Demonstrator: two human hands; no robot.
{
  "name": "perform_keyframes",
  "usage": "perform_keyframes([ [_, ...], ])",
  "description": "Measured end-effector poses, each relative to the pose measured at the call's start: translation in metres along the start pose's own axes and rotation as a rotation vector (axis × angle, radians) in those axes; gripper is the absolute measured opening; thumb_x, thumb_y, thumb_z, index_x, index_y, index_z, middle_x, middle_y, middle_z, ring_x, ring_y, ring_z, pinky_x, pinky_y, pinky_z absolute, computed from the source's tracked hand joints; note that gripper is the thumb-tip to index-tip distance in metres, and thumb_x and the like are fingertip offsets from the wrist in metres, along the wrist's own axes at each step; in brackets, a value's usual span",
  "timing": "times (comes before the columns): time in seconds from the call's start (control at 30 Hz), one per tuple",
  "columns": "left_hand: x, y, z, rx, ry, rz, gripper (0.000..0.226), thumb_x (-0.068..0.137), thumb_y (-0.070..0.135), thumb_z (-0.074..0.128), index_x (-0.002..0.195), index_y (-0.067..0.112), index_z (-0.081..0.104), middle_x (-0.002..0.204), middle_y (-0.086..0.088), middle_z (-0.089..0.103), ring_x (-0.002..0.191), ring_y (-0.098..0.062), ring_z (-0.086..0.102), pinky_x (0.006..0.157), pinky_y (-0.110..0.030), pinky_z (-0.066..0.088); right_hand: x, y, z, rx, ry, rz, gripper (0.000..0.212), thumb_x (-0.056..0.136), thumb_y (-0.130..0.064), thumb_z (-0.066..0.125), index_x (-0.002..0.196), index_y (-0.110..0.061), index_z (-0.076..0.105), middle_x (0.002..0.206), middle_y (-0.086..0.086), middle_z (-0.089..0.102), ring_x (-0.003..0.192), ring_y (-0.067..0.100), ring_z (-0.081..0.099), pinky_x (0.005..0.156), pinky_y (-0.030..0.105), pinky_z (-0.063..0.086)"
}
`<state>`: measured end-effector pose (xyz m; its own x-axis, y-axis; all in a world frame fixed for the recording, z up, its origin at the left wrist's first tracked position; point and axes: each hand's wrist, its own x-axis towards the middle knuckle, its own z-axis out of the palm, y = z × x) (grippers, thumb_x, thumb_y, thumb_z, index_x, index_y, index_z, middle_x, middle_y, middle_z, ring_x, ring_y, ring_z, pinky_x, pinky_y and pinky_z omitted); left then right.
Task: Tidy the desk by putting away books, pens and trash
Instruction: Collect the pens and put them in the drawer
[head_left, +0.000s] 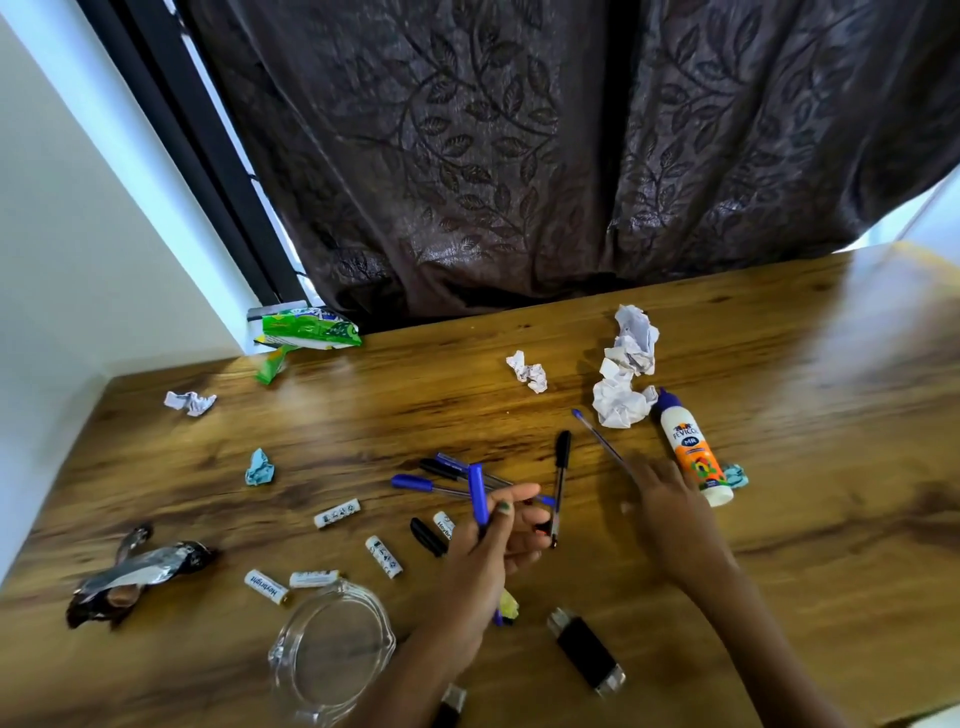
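My left hand (498, 545) grips a fanned bundle of pens over the middle of the wooden desk (805, 545). One blue-capped pen (478, 493) stands up between the fingers, a black-capped pen (561, 467) leans to the right, and more blue and black pens (415, 482) stick out to the left. My right hand (670, 509) lies low on the desk, fingers stretched out and touching the near end of a thin blue pen (597, 436) that lies loose. A black pen cap (428, 538) lies by my left wrist.
Crumpled white paper (626, 374) and a small scrap (529, 371) lie at the back, next to a glue bottle (693, 449). A blue paper ball (260, 467), several batteries (384, 557), a foil wrapper (137, 577), a green wrapper (306, 335) and a glass dish (291, 670) fill the left. A black lighter (587, 652) lies near me.
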<state>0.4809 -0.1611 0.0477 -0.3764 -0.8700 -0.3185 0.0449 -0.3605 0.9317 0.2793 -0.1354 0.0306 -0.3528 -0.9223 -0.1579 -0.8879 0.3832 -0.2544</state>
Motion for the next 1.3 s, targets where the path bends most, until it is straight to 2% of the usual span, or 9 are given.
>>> perform_keyframes([
  [0.23,-0.005,0.002,-0.008,0.352,-0.002,0.21,0.027,0.098,0.027,0.037,0.116,0.024,0.058,0.107,0.005,0.068,0.091,-0.005,0.065,0.082,-0.019,0.049,-0.01,-0.009,0.005,0.072,0.105,0.02,0.051,0.083,-0.005,0.059,0.132,-0.016,0.048,0.122,0.01,0.057,0.113,0.025,0.05,0.089,0.032,0.047],
  [0.37,-0.007,0.0,-0.005,0.677,-0.027,0.263,0.039,0.099,0.037,0.035,0.138,0.034,0.04,0.093,-0.003,0.065,0.051,0.002,0.047,0.052,-0.011,0.036,-0.022,-0.023,-0.024,0.127,0.249,0.022,0.033,0.075,-0.004,0.065,0.108,-0.009,0.064,0.09,0.011,0.066,0.092,0.029,0.057,0.075,0.036,0.049],
  [0.43,-0.005,0.001,-0.004,0.784,-0.027,0.4,0.048,0.101,0.021,0.039,0.143,0.04,0.026,0.129,0.014,0.053,0.097,0.021,0.049,0.081,0.0,0.038,-0.029,-0.032,-0.037,0.178,0.328,-0.026,0.028,0.073,-0.003,0.069,0.101,-0.008,0.067,0.086,0.009,0.068,0.091,0.029,0.057,0.07,0.035,0.049],
  [0.5,0.0,0.003,-0.002,0.882,-0.044,0.531,0.057,0.099,0.015,0.041,0.143,0.041,0.016,0.151,0.026,0.018,0.137,0.014,0.015,0.112,-0.009,0.012,-0.035,-0.041,-0.048,0.322,0.371,-0.117,0.026,0.072,-0.002,0.072,0.096,-0.012,0.069,0.082,0.0,0.067,0.085,0.022,0.062,0.065,0.025,0.049],
  [0.63,0.003,0.001,0.0,0.891,-0.131,0.53,0.055,0.099,0.022,0.041,0.146,0.038,0.017,0.148,0.023,0.026,0.139,0.009,0.014,0.118,-0.019,0.003,-0.043,-0.064,-0.06,0.74,0.224,-0.257,0.034,0.077,-0.008,0.072,0.095,-0.035,0.064,0.075,-0.019,0.065,0.075,-0.001,0.064,0.061,0.007,0.048],
  [0.7,0.0,-0.001,0.002,0.846,-0.15,0.433,0.045,0.1,0.026,0.042,0.144,0.029,0.032,0.12,0.013,0.055,0.109,0.004,0.051,0.1,-0.022,0.041,-0.042,-0.074,-0.061,0.857,0.149,-0.289,0.036,0.078,-0.01,0.072,0.098,-0.038,0.063,0.077,-0.015,0.067,0.078,0.001,0.065,0.066,0.012,0.052],
  [0.8,-0.005,0.003,0.008,0.567,-0.096,0.307,0.026,0.1,0.025,0.04,0.122,0.018,0.052,0.081,0.014,0.065,0.062,0.003,0.058,0.059,-0.013,0.045,-0.033,-0.083,-0.062,1.092,-0.018,-0.328,0.029,0.081,-0.011,0.067,0.104,-0.027,0.064,0.085,-0.009,0.073,0.074,0.003,0.068,0.061,0.018,0.054],
  [1.03,-0.003,0.007,-0.012,-0.501,0.274,-0.128,0.021,0.095,0.017,0.047,0.106,0.013,0.065,0.053,0.004,0.05,0.047,-0.008,0.045,0.051,-0.026,0.047,0.013,-0.084,-0.01,0.377,-0.073,-0.238,0.03,0.091,-0.018,0.056,0.121,-0.024,0.055,0.111,-0.006,0.062,0.091,0.004,0.058,0.072,0.011,0.046],
  [1.3,-0.003,0.007,-0.033,-0.697,0.319,-0.228,0.025,0.098,0.024,0.044,0.11,0.018,0.065,0.05,0.004,0.047,0.04,-0.005,0.044,0.049,-0.022,0.045,0.028,-0.092,0.031,0.19,-0.067,-0.241,0.043,0.091,-0.008,0.053,0.131,-0.023,0.048,0.129,0.001,0.054,0.116,0.015,0.051,0.091,0.022,0.045],
])
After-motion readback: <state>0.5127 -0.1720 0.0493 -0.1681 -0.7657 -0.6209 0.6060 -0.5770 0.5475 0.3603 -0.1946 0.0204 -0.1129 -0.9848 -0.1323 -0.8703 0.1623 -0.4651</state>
